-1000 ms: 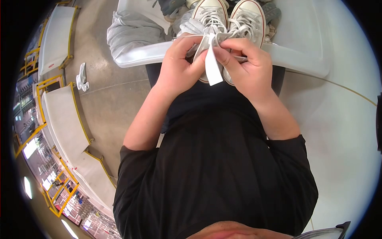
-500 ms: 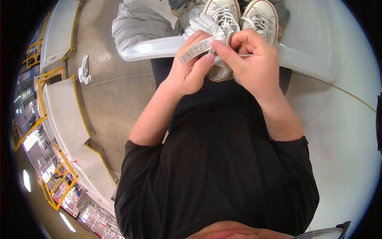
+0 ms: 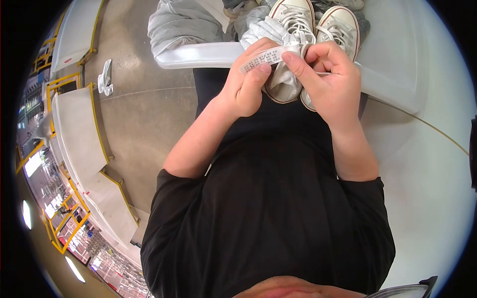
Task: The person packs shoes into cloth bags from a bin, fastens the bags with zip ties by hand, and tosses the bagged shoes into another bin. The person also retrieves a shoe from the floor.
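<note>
A white paper strip (image 3: 272, 57) printed with small dark codes runs between my hands, over the laces of a pair of white canvas sneakers. My left hand (image 3: 246, 82) pinches the strip's left part, thumb on top. The thumb of my right hand (image 3: 334, 79) presses on the other end, its index finger curled beside it. Behind the hands are the left sneaker (image 3: 293, 12) and the right sneaker (image 3: 345, 22), side by side, with thin red lines along their soles. My fingers partly hide both shoes, so whether the strip is fastened to the laces cannot be seen.
Grey clothing (image 3: 184, 30) hangs over the rim of a whitish plastic bin (image 3: 203, 55) beneath the shoes. A white crumpled item (image 3: 105, 78) lies on the concrete floor (image 3: 144, 114) to the left. Farther left stand pale panels (image 3: 79, 134) with yellow frames.
My view has shifted slightly, so hands, shoes and bin appear a little farther right. The strip sits at a flatter angle, and my left thumb now overlaps its printed face.
</note>
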Available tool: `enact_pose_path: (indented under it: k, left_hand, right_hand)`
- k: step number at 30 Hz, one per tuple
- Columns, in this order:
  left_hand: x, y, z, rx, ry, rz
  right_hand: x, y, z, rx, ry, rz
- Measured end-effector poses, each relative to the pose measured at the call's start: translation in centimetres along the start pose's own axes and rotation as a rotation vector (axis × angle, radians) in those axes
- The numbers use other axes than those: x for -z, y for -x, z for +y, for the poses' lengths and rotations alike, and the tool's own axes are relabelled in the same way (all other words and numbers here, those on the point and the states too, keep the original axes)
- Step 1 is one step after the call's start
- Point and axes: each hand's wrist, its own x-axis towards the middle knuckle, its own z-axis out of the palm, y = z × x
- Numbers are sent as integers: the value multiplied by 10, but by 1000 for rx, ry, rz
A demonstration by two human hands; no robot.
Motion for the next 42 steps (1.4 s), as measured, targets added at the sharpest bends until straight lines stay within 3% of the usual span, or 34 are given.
enact_pose_path:
  k: [9, 19, 24, 29, 31, 36, 37, 39, 41, 42]
  left_hand:
    - [1, 1, 3, 30, -20, -18]
    - [2, 17, 7, -51, -307, -96]
    - [6, 33, -9, -115, -227, -95]
    - [7, 47, -22, -20, -93, -128]
    - [5, 47, -20, 53, 18, -92]
    - [8, 37, -13, 3, 49, -71]
    - [12, 33, -12, 88, 153, 24]
    - [23, 26, -12, 252, 365, 214]
    - [42, 14, -13, 321, 312, 253]
    - [53, 9, -13, 407, 261, 289]
  right_hand:
    - [1, 1, 1, -10, -13, 8]
    - [12, 22, 17, 359, 226, -48]
    - [19, 37, 17, 413, 365, -113]
    - [19, 42, 17, 512, 376, -117]
    - [14, 47, 13, 472, 513, -86]
    - [5, 39, 6, 428, 647, -97]
    - [5, 35, 6, 437, 647, -99]
    - [9, 22, 11, 361, 436, -15]
    - [17, 3, 8, 341, 336, 23]
    - [24, -8, 2, 152, 182, 18]
